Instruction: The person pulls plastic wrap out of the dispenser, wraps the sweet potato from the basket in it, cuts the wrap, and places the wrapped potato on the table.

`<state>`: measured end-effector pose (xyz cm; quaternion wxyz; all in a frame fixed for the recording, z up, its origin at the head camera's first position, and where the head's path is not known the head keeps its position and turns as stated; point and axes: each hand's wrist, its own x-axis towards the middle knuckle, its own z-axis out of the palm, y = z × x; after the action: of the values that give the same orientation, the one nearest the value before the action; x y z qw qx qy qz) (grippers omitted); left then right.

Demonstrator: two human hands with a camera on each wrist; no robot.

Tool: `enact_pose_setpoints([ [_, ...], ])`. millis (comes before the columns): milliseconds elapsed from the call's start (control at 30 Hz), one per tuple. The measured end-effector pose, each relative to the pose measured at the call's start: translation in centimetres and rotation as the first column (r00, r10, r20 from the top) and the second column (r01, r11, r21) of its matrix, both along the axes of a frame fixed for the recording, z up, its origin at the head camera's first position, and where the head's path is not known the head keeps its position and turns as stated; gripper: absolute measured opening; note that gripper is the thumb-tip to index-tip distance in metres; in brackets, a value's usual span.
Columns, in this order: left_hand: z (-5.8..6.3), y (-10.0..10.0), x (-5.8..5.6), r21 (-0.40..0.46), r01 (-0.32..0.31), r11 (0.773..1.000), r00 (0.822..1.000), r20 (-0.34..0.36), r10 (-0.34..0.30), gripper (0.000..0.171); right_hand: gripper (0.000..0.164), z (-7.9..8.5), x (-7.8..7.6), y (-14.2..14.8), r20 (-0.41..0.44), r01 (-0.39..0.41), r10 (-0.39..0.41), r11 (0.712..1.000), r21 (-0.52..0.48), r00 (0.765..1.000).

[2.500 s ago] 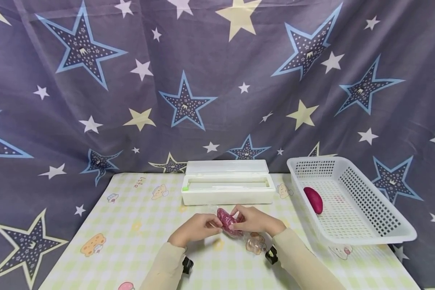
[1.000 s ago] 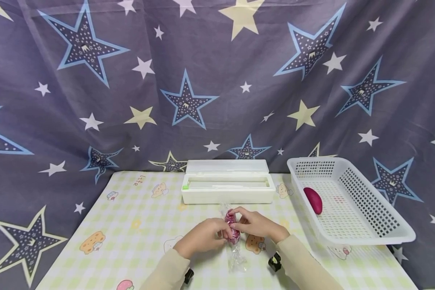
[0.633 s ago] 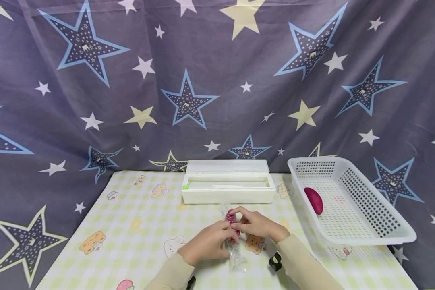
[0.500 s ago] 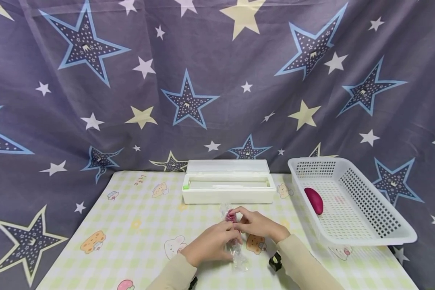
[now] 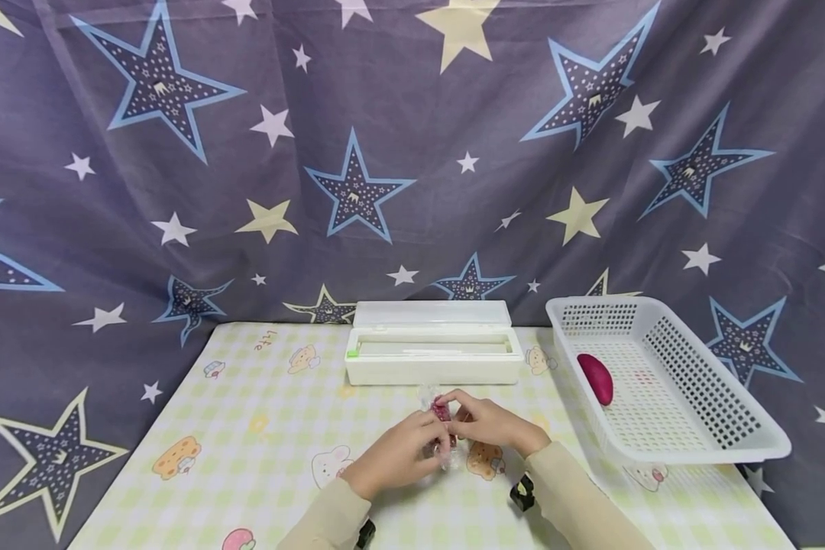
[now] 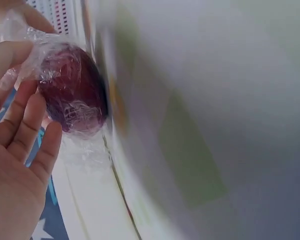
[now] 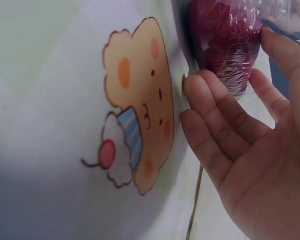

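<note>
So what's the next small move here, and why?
I'd probably have the left hand fold the near-end film against the dark red item, the right hand steadying it: crumpled film shows at both ends, and the left hand is at the near one.

The bare left hand [image 5: 399,452] comes out of a plain, cream-beige fabric left sleeve [image 5: 326,521]; the bare right hand [image 5: 493,422] has a matching cream-beige fabric right sleeve [image 5: 580,496]. A small, blocky black right wrist device [image 5: 522,495] shows beside it; the small black left wrist device [image 5: 366,533], mostly hidden, looks similar.
</note>
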<state>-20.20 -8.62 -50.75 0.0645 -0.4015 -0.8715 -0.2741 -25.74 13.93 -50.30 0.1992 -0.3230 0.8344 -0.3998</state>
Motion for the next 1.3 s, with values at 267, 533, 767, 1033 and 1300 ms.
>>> enact_pose_setpoints([
  [267, -0.7, -0.3, -0.8, 0.12, -0.051, 0.991, 0.993, 0.112, 0.037, 0.01, 0.046, 0.2, 0.0, -0.1, -0.005, -0.007, 0.007, 1.0, -0.009, 1.0],
  [533, -1.0, -0.5, -1.3, 0.213, -0.154, 0.965, 0.964, 0.247, 0.099, 0.017, 0.043, 0.0, -0.2, -0.1, -0.012, 0.012, -0.012, 1.0, -0.02, 1.0],
  [767, -0.8, -0.7, -1.9, 0.277, -0.211, 0.937, 0.927, 0.362, 0.101, 0.017, 0.038, -0.2, -0.3, -0.1, -0.017, 0.008, -0.008, 1.0, -0.02, 1.0],
  [1033, -1.0, -1.1, -2.5, 0.264, -0.193, 0.945, 0.933, 0.347, 0.093, 0.033, 0.044, -0.6, -0.4, 0.4, -0.009, -0.014, 0.014, 1.0, -0.01, 1.0],
  [1300, -1.2, -1.5, -2.8, 0.283, -0.204, 0.937, 0.921, 0.381, 0.085, 0.029, 0.087, -1.2, -0.4, 0.7, 0.065, -0.135, 0.14, 0.988, -0.076, 0.988],
])
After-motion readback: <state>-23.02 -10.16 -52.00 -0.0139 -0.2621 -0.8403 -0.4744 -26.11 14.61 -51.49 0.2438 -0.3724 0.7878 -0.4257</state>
